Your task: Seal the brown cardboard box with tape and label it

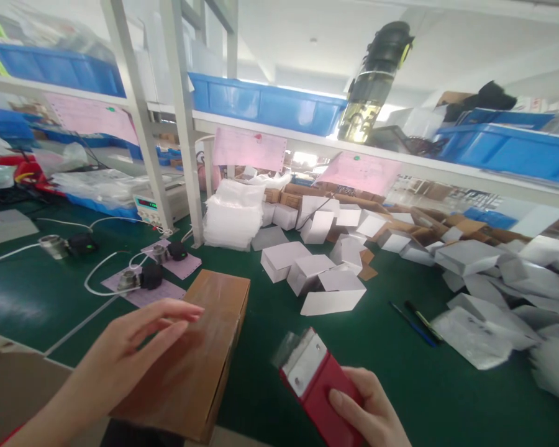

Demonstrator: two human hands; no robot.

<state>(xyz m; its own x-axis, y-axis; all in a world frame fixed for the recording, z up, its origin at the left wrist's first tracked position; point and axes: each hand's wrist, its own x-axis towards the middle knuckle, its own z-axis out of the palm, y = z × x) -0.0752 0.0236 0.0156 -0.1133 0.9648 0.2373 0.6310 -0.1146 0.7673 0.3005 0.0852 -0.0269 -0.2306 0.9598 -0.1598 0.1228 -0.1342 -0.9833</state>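
Left hand (121, 347) reaches over the brown box (214, 310), grip apart; right hand (366, 406) clamps a red tool (317, 388).

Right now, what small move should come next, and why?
Probably bring the red tape dispenser to the cardboard box: the right hand holds it beside the box, clear tape sticks out past its metal plate, and the left hand is over the box.
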